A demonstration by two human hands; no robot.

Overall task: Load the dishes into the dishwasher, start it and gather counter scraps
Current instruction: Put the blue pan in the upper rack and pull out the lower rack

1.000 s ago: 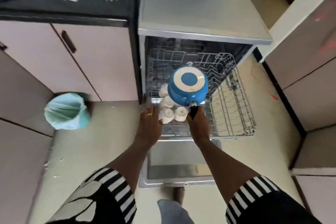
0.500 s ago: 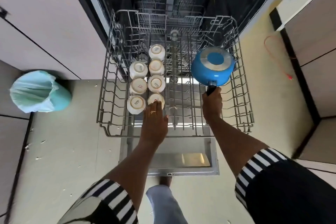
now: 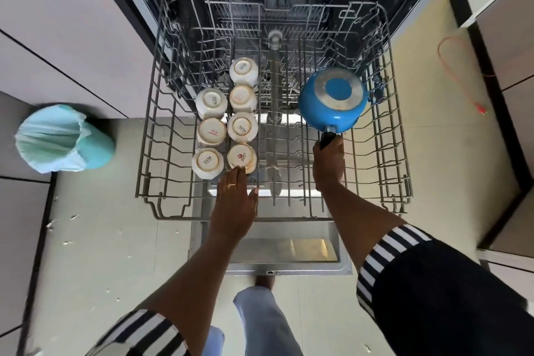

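Pan (image 3: 332, 100) upside-down over rack (image 3: 150, 136), right hand (image 3: 329, 165) gripping handle.

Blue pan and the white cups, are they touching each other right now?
Apart. The head view shows the pan, gripped by the right hand, on the right of the rack, with bare wires between it and the cups.

Blocked just ahead of the left hand (image 3: 234, 208) by seven upturned cups (image 3: 242, 127), packed close in two rows on the rack (image 3: 173, 217). Free left of them, over bare tines (image 3: 176, 124) up to the rack wall. Open between the hands along the grey centre bar (image 3: 274, 81). Filled ahead of the right hand (image 3: 329, 165) by the blue pan (image 3: 332, 95) gripped there; clear right of that hand, over low tines only.
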